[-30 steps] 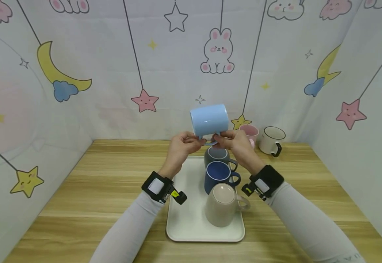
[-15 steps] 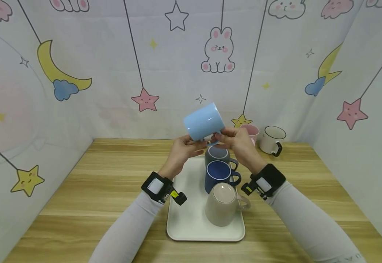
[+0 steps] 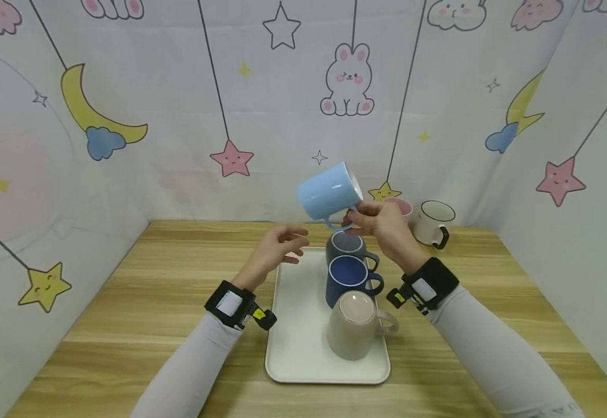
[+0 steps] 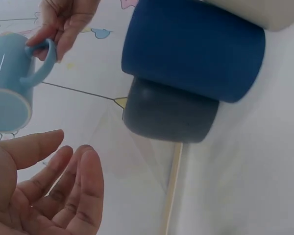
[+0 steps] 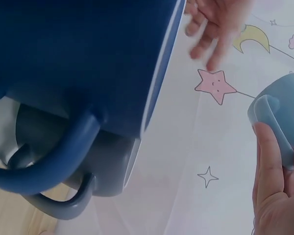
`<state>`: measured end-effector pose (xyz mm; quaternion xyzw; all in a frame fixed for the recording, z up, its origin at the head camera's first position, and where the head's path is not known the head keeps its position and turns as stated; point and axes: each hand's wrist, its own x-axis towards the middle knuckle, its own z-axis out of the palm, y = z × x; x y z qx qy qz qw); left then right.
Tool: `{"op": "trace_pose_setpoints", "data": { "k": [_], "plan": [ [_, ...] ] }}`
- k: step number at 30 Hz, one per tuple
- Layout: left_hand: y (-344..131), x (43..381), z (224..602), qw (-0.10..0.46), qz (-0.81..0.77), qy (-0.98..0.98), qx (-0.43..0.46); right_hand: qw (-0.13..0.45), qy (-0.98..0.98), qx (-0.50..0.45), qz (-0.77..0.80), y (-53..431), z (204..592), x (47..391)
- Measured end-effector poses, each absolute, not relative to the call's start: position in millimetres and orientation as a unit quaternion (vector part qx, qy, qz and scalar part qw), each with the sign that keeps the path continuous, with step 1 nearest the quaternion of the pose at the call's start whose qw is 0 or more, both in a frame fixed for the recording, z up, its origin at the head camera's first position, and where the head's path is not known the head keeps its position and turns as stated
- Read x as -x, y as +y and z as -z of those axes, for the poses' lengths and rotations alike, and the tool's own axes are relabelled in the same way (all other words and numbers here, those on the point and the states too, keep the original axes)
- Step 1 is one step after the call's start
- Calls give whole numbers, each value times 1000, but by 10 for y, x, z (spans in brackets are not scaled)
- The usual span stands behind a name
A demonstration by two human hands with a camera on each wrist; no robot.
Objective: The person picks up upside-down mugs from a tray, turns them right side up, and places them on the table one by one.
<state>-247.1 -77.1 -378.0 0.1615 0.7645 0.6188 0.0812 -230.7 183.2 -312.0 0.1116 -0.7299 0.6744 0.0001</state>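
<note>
A light blue mug (image 3: 327,193) hangs tilted in the air above the far end of the tray, its white inside showing at the upper right and its handle underneath. My right hand (image 3: 384,223) pinches that handle between thumb and fingers, as the right wrist view of the mug (image 5: 284,105) also shows. My left hand (image 3: 274,249) is apart from the mug, over the tray's far left corner, its fingers (image 4: 90,186) loosely bent around nothing. Below, a grey mug (image 3: 345,245), a navy mug (image 3: 338,293) and an upside-down beige mug (image 3: 353,335) line the tray's right side, handles pointing right.
The white tray (image 3: 298,354) lies on a wood-grain table (image 3: 188,278). Behind my right hand stand a pink mug (image 3: 401,206) and a cream mug (image 3: 433,223) with a dark rim and black handle. A patterned cloth backdrop (image 3: 282,104) rises behind the table.
My left hand has let go of the light blue mug and drawn back left and down. The mug has turned from nearly level to tilted, staying in my right hand.
</note>
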Motion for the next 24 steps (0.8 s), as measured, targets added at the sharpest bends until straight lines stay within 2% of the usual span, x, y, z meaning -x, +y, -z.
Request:
{"op": "trace_pose_setpoints", "data": {
  "k": [10, 18, 24],
  "plan": [
    [-1086, 2425, 3940, 102, -568, 807, -126, 13, -695, -95, -712, 1939, 3082, 2362],
    [-1181, 2374, 4004, 153, -428, 883, -117, 39, -690, -101, -716, 2049, 3069, 2410],
    [-1166, 2349, 4081, 198, -407, 885, -112, 58, -705, -86, -702, 2111, 3117, 2469]
  ]
}}
